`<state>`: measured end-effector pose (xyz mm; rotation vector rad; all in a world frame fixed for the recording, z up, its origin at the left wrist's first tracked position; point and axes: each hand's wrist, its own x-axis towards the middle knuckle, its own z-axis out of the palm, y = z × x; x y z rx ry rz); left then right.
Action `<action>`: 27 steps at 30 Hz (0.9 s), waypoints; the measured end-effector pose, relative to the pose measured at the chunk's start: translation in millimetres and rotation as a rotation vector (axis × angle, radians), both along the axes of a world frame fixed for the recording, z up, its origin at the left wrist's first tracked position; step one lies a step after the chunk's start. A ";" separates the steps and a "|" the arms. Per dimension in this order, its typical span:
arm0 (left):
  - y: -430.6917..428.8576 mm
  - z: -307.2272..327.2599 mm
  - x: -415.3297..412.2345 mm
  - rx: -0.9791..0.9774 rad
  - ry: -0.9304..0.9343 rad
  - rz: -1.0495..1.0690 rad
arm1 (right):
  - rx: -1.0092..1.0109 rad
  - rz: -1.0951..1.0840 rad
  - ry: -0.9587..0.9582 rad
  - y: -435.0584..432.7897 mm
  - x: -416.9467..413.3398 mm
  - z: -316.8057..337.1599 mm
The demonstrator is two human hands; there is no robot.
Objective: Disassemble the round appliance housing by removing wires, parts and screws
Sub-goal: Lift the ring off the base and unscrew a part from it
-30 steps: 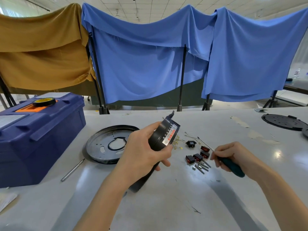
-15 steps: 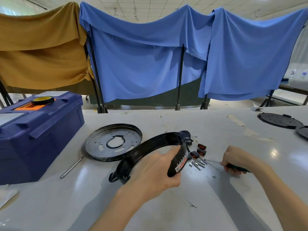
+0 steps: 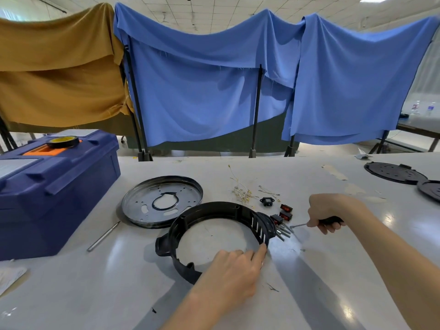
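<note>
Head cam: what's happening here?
A person is stripping a round appliance. The left hand rests on the black ring housing, which lies flat on the table. The right hand grips a screwdriver, tip by loose screws. A metal base plate, wires and red switches lie beside it.

Near rim of ring point(image 3: 214, 208) hidden under left hand point(image 3: 234, 270); screwdriver point(image 3: 331, 220) handle mostly inside right hand point(image 3: 326, 210); toolbox point(image 3: 59, 186) cut by left edge.
</note>
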<state>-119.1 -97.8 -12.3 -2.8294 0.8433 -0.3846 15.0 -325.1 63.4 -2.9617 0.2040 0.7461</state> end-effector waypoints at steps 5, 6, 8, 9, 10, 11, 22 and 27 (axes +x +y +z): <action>-5.6 -6.7 -1.1 -0.050 0.072 0.026 | -0.004 -0.021 0.007 -4.9 -5.3 1.8; -5.5 -9.0 -0.9 -0.064 0.072 0.033 | 0.010 -0.027 0.003 -5.8 -6.6 2.5; -5.4 -10.0 0.7 -0.096 0.083 0.045 | 0.034 -0.024 -0.023 -7.7 -7.5 3.0; -5.5 -9.2 0.9 -0.103 0.094 0.051 | 0.041 -0.015 -0.042 -8.4 -7.8 2.5; -5.5 -9.3 1.0 -0.106 0.094 0.051 | 0.046 -0.005 -0.055 -8.4 -8.1 1.9; -5.6 -8.8 0.7 -0.104 0.096 0.049 | 0.051 0.001 -0.062 -8.5 -8.7 1.3; 1.1 -18.9 3.8 -0.166 0.122 0.054 | 0.327 -0.097 -0.246 -24.0 -12.0 -19.4; -0.4 -20.4 4.7 -0.195 0.111 0.070 | 0.292 -0.074 -0.306 -9.7 -22.7 -54.1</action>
